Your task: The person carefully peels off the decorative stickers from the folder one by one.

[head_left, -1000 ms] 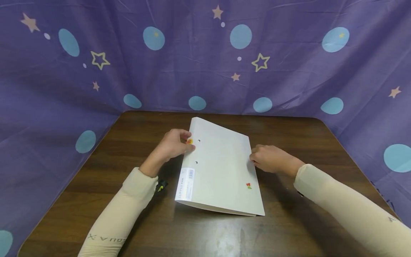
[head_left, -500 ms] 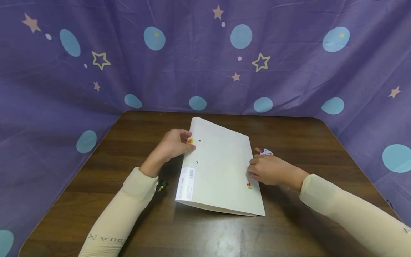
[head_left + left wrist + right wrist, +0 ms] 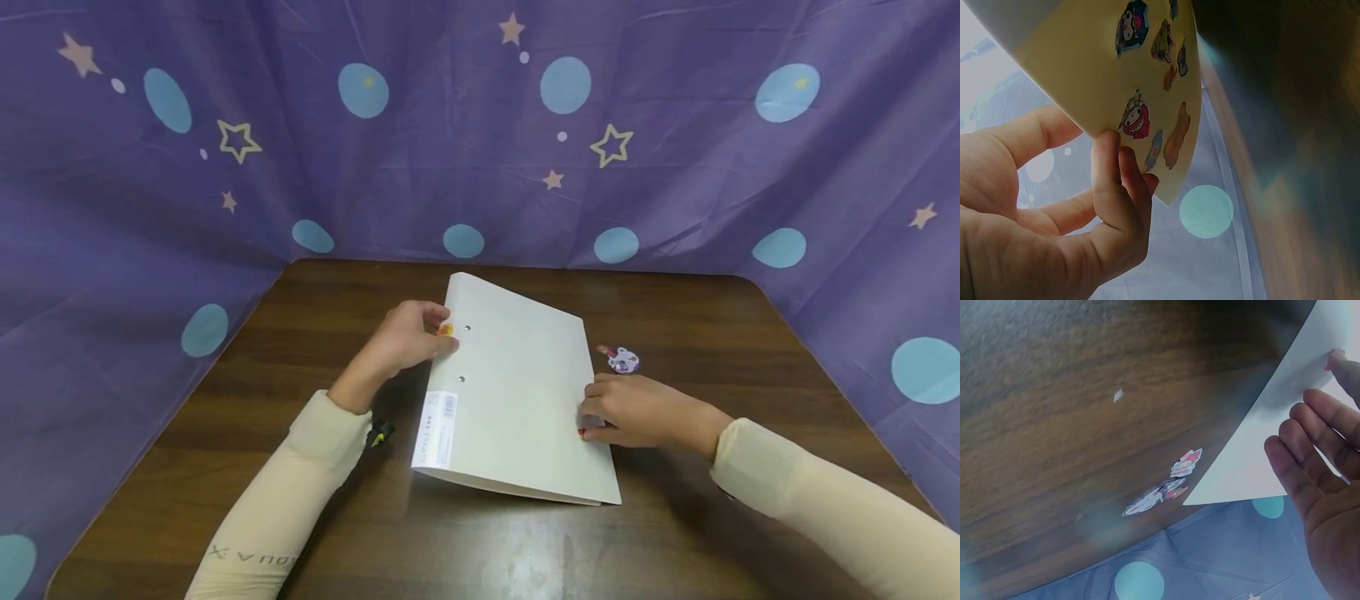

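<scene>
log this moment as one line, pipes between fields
left hand: holds left side of folder | right hand: at red sticker on folder | loose stickers: on table

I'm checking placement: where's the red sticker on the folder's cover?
In the head view, the red sticker shows beside the right hand, near the right edge of the white folder.

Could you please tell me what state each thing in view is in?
Clip file: closed, lying on the table.
Spine stickers: attached to the clip file.
Loose cartoon stickers: on the table, off the clip file.
Red sticker: on the clip file's upper face, partly hidden.
Curtain: hanging, creased.
Left grip: pinching the clip file's spine side.
Right grip: thumb at the red sticker.
</scene>
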`<action>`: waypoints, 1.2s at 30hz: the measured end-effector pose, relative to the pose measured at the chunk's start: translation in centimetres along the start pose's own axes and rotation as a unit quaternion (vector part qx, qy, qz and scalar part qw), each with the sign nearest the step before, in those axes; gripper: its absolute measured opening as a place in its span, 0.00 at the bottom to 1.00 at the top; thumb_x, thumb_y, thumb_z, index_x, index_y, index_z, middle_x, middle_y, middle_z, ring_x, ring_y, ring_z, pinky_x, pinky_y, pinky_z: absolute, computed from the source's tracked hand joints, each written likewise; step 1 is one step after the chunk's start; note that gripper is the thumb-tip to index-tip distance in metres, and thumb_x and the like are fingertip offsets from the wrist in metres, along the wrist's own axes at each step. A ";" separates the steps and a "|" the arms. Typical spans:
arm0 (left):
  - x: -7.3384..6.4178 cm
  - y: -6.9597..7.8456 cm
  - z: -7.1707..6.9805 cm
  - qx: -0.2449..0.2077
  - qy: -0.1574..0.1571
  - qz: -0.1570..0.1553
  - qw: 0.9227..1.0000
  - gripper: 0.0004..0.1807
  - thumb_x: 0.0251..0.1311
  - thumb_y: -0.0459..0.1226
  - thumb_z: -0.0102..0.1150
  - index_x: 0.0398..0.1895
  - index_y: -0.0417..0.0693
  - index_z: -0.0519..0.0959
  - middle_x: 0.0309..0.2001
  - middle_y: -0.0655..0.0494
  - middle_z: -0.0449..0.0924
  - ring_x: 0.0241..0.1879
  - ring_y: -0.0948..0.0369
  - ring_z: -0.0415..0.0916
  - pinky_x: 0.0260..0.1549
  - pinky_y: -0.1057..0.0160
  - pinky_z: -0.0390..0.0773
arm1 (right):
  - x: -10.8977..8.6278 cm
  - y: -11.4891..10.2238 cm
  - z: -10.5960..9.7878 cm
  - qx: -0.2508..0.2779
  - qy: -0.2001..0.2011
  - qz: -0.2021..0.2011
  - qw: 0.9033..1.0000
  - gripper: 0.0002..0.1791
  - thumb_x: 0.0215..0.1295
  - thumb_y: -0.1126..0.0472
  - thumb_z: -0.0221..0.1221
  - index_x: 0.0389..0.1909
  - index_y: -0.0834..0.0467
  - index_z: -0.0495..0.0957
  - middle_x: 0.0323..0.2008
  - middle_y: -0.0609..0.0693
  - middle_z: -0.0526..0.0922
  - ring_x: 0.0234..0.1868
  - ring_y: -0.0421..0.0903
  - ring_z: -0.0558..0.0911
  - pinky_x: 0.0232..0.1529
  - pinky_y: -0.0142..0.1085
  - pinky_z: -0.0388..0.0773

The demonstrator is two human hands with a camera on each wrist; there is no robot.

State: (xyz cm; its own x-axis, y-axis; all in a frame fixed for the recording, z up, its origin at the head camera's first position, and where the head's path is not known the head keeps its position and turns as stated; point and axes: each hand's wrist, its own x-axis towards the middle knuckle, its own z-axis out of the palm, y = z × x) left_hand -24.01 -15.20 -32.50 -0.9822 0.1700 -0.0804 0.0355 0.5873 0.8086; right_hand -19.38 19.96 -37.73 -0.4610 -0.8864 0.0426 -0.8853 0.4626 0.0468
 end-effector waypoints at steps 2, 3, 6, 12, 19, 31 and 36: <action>0.0 0.0 0.0 0.001 0.000 0.003 1.000 0.30 0.59 0.32 0.71 0.65 0.35 0.75 0.57 0.39 0.77 0.46 0.48 0.79 0.40 0.56 0.87 | 0.0 -0.2 0.1 0.002 0.008 -0.008 1.000 0.05 0.66 0.53 0.69 0.36 0.48 0.84 0.32 0.40 0.79 0.37 0.41 0.75 0.37 0.35 0.79; 0.0 0.0 0.0 0.001 0.000 0.004 1.000 0.30 0.59 0.32 0.71 0.65 0.34 0.75 0.57 0.39 0.77 0.46 0.48 0.79 0.40 0.56 0.87 | 0.0 -0.2 0.2 0.001 0.012 -0.013 1.000 0.04 0.65 0.53 0.69 0.35 0.48 0.84 0.32 0.40 0.80 0.37 0.41 0.76 0.37 0.35 0.79; 0.0 -0.1 0.0 0.002 0.001 0.003 1.000 0.30 0.59 0.32 0.71 0.65 0.34 0.75 0.56 0.38 0.77 0.46 0.48 0.79 0.40 0.56 0.87 | 0.1 -0.5 0.3 -0.004 0.023 -0.023 0.999 0.04 0.65 0.55 0.70 0.35 0.48 0.84 0.32 0.41 0.80 0.37 0.42 0.76 0.37 0.36 0.79; 0.0 -0.1 0.0 0.005 -0.001 0.004 1.000 0.30 0.59 0.32 0.71 0.65 0.34 0.75 0.57 0.38 0.76 0.47 0.48 0.79 0.40 0.56 0.87 | 0.1 -1.1 0.3 -0.028 0.022 -0.021 0.999 0.05 0.65 0.55 0.69 0.36 0.50 0.84 0.32 0.42 0.80 0.37 0.43 0.77 0.36 0.37 0.80; 0.0 0.0 0.0 0.011 0.000 -0.001 1.000 0.31 0.59 0.32 0.71 0.66 0.35 0.74 0.57 0.39 0.76 0.46 0.48 0.79 0.39 0.57 0.87 | 0.3 -1.4 0.4 -0.046 0.018 -0.013 0.999 0.06 0.63 0.56 0.70 0.34 0.52 0.83 0.30 0.43 0.79 0.34 0.44 0.76 0.33 0.37 0.80; 0.1 0.0 0.1 0.017 -0.001 -0.001 1.000 0.31 0.59 0.32 0.71 0.65 0.34 0.75 0.57 0.39 0.75 0.45 0.49 0.79 0.39 0.58 0.87 | 0.9 -1.8 0.8 -0.076 0.021 -0.014 0.997 0.08 0.64 0.58 0.67 0.28 0.52 0.80 0.27 0.44 0.77 0.31 0.45 0.77 0.30 0.39 0.79; 0.0 0.0 0.0 0.013 -0.002 0.002 1.000 0.30 0.59 0.32 0.71 0.65 0.34 0.74 0.57 0.39 0.75 0.45 0.48 0.79 0.39 0.57 0.87 | 0.8 -1.9 0.6 -0.042 -0.012 0.008 0.999 0.06 0.64 0.57 0.68 0.31 0.53 0.81 0.28 0.43 0.77 0.32 0.44 0.77 0.32 0.38 0.79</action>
State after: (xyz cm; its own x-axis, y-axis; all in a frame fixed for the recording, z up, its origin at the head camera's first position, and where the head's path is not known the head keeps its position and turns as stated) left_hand -24.02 -15.15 -32.52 -0.9814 0.1749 -0.0793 0.0441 0.6073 0.7933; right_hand -18.11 18.35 -38.37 -0.4766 -0.8789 0.0206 -0.8705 0.4750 0.1291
